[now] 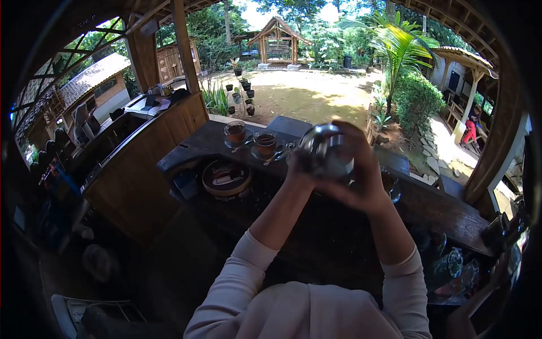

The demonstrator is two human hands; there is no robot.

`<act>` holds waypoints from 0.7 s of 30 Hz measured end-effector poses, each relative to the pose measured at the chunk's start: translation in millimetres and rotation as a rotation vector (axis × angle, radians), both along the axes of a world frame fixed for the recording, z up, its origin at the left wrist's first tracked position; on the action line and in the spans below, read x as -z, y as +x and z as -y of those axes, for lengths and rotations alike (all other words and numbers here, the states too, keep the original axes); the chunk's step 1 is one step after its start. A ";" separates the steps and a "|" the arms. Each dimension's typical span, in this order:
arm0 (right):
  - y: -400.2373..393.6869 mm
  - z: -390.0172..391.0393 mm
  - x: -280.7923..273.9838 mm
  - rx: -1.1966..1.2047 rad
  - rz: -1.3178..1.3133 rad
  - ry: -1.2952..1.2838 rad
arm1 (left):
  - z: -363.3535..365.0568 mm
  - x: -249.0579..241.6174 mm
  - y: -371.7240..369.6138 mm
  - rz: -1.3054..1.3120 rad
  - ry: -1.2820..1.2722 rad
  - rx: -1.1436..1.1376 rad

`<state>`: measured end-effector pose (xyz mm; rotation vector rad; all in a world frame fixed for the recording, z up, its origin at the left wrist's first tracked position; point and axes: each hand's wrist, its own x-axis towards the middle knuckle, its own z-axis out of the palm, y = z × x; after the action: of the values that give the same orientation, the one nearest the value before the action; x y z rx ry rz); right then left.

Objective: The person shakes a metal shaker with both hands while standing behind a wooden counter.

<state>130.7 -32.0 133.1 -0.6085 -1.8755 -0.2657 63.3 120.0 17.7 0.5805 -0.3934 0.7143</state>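
Both my hands are raised over the dark wooden counter (pixel 451 212), around a shiny, rounded metal container (pixel 324 138). My left hand (pixel 304 168) is closed on its near left side. My right hand (pixel 364 169) wraps its right side, with the fingers over the top. Motion blur hides the container's exact kind. Just left of my hands, a glass cup of brown drink (pixel 264 143) stands on a saucer with a spoon. A second glass cup (pixel 234 133) of brown drink is farther left.
A round box with a printed lid (pixel 227 176) sits on a lower level at left. Glassware (pixel 451 264) is at the lower right, and more glass (pixel 394 191) lies just beyond my right wrist. A wooden counter (pixel 149 150) runs along the left. Someone in red (pixel 470 131) is far off.
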 end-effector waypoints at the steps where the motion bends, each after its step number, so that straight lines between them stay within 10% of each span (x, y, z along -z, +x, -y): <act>1: -2.9 -3.7 5.4 -0.016 -0.259 -0.172 | 13.5 -12.1 0.9 -0.158 -0.495 0.016; 2: -6.1 -8.1 4.3 -0.034 -0.519 -0.329 | 23.2 -14.3 -6.2 -0.158 -0.481 0.015; 4: -19.9 30.3 -15.5 0.096 0.151 -0.058 | 44.5 -14.2 -18.9 0.141 -0.247 0.171; 7: -60.7 63.9 20.9 -0.220 0.341 0.300 | 56.3 -50.4 -54.2 0.179 -0.150 0.223; 11: -36.2 12.5 16.2 0.067 0.221 0.141 | 26.2 -3.0 -37.7 0.082 -0.213 -0.031; 14: -32.0 -19.4 23.4 -0.006 -0.558 -0.386 | 24.4 16.4 -37.0 -0.283 -0.609 0.033; 17: -64.6 17.9 9.5 0.003 0.078 0.157 | 52.4 -24.5 -59.0 0.097 -0.466 0.021; 18: -77.9 29.2 9.5 -0.090 0.231 0.326 | 17.8 -20.9 -62.7 0.001 -0.266 0.350; 21: -75.3 29.5 20.7 -0.215 0.249 0.313 | 43.7 -56.9 -80.0 0.157 -0.145 0.144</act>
<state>55.5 -61.5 112.4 -0.1638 -2.0631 -0.5004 -16.7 76.3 74.7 0.3559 -0.5190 0.6456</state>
